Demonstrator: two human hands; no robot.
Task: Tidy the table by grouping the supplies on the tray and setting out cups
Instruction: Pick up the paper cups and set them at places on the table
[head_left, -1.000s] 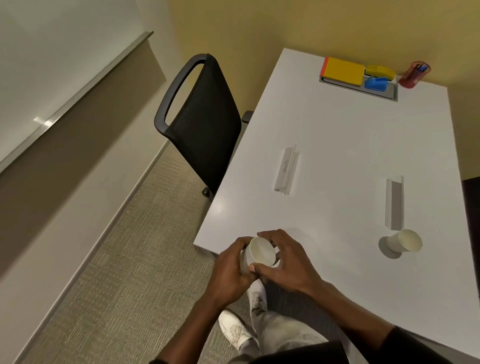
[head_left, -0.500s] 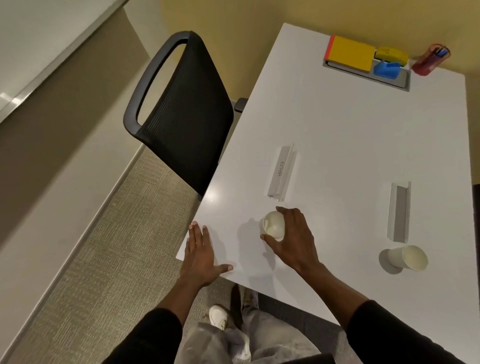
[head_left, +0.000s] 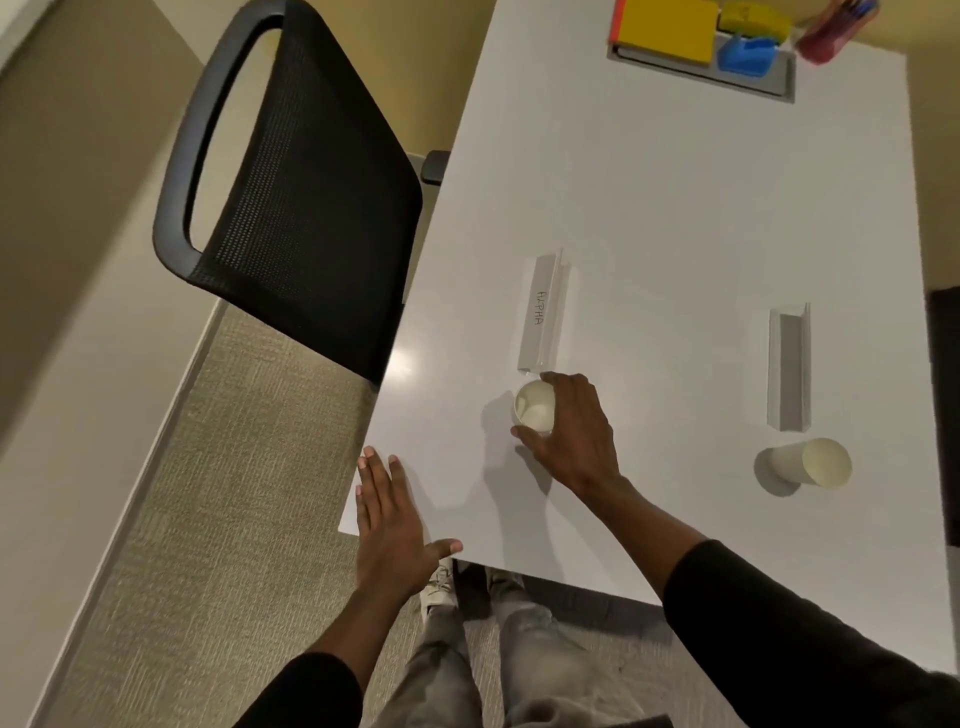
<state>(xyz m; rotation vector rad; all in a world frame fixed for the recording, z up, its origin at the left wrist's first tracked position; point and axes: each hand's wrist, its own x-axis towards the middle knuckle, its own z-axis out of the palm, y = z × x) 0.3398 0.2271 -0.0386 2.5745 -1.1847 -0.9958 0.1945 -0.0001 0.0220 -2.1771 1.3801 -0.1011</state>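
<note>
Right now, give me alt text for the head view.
The right hand grips a paper cup on the white table below the ALPHA name card; the left hand rests flat at the table's corner.

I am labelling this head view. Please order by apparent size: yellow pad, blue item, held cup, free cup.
1. Yellow pad
2. Free cup, nearer the camera, so unsure
3. Held cup, partly behind the right hand
4. Blue item, similar to the held cup
</note>
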